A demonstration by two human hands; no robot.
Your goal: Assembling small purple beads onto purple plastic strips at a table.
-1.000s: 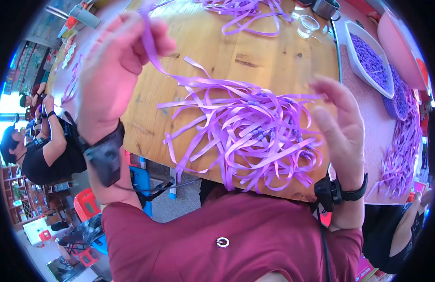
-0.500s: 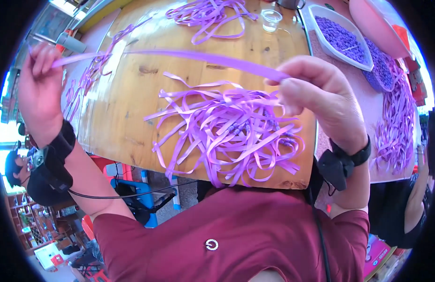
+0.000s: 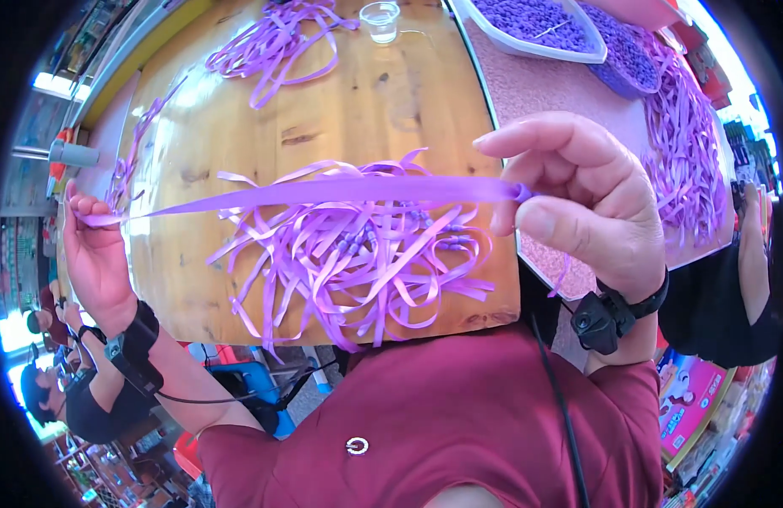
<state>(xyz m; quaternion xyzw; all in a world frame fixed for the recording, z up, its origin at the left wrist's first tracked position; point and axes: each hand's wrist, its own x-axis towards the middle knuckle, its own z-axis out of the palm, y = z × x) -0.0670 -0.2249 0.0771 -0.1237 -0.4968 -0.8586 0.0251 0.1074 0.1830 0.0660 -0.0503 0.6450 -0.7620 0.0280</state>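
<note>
Mostly flat purple ribbon [image 3: 324, 190] w/ bunched R end.

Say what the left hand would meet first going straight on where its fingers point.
In the picture, the left hand points up toward the grey cylindrical object, so probably that. Depth is unclear; it may lie well beyond or below the hand's path.

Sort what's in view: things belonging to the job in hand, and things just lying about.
In the job:
purple ribbon, stretched between left grip and right grip
ribbon pile on the table
small purple pieces, probably

Lying about, apparently:
clear cup
pink box
</note>
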